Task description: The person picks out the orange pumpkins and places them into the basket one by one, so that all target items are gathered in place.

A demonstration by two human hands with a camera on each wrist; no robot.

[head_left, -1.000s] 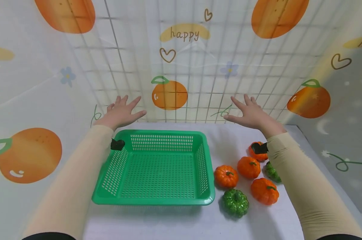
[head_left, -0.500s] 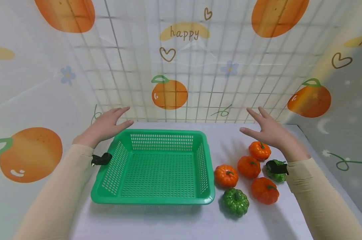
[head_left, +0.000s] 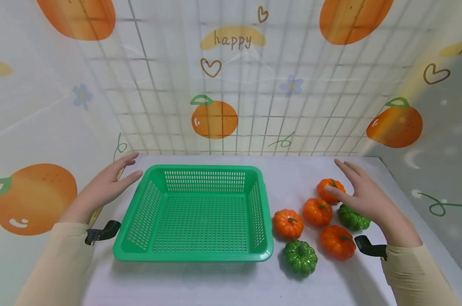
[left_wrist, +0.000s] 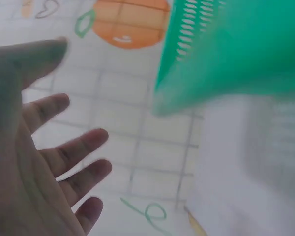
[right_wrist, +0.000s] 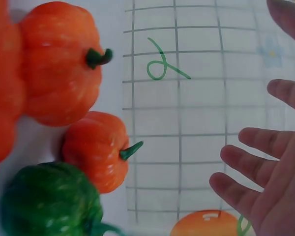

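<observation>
Thumb and fingers of the left hand point(head_left: 102, 187) stood well apart, with the palm bare in the left wrist view. The hand was positioned in the air beside the left end of the basket point(head_left: 192, 257), clear of its rim. The right hand point(head_left: 372, 199) was likewise spread, thumb separated from fingers, and gripped nothing; in the head view its thumb overlapped the farthest orange pumpkin point(right_wrist: 96, 152), while the right wrist view showed a gap between them. The basket rested upright on the white table point(head_left: 215, 289). Four orange pumpkins point(head_left: 337, 244) and two green pumpkins point(head_left: 300, 258) lay to its right: one orange unit just beside the basket, one green unit nearest the person.
</observation>
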